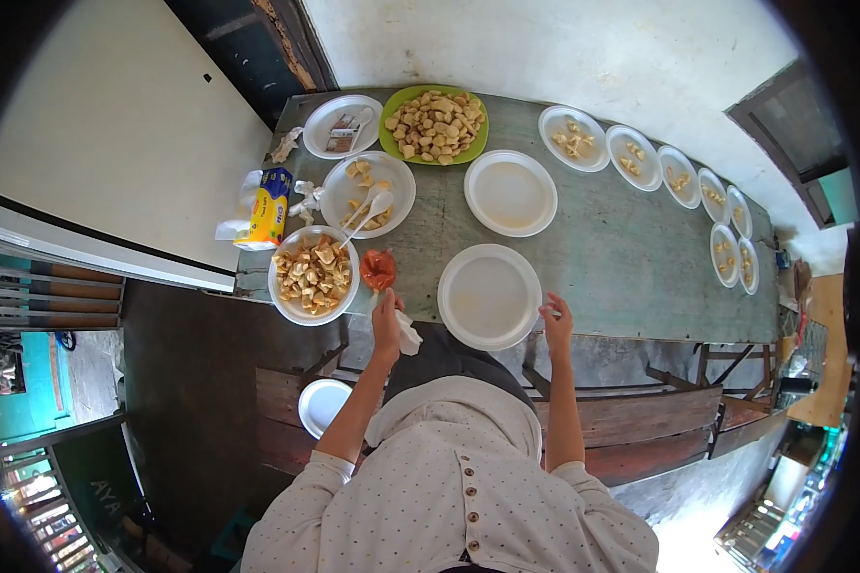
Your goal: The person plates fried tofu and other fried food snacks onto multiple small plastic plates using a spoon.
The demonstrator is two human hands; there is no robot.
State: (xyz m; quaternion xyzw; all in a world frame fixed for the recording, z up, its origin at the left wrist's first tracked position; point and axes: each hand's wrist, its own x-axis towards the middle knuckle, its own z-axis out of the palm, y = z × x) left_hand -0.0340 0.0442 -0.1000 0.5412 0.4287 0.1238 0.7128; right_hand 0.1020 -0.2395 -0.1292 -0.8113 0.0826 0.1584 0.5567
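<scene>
My left hand (pixel 388 323) is closed at the table's front edge, around a crumpled white tissue (pixel 409 336), just below a small bag of red sauce (pixel 378 270). To its left stands a bowl of brown food pieces (pixel 311 275). My right hand (pixel 556 320) is raised with fingers apart, beside the right rim of an empty white plate (pixel 490 296), holding nothing. Behind that lies another white plate (pixel 510 193). A plate with food and white spoons (pixel 368 195) is at the left, near a green dish (pixel 435 125) heaped with pale chunks.
Several plates with small food portions (pixel 573 139) curve along the table's back right. A yellow and blue tissue pack (pixel 269 208) and a plate with a packet and spoon (pixel 343 127) are at the left. Below the table, a wooden bench (pixel 631 430) holds a white plate (pixel 324 408) further left.
</scene>
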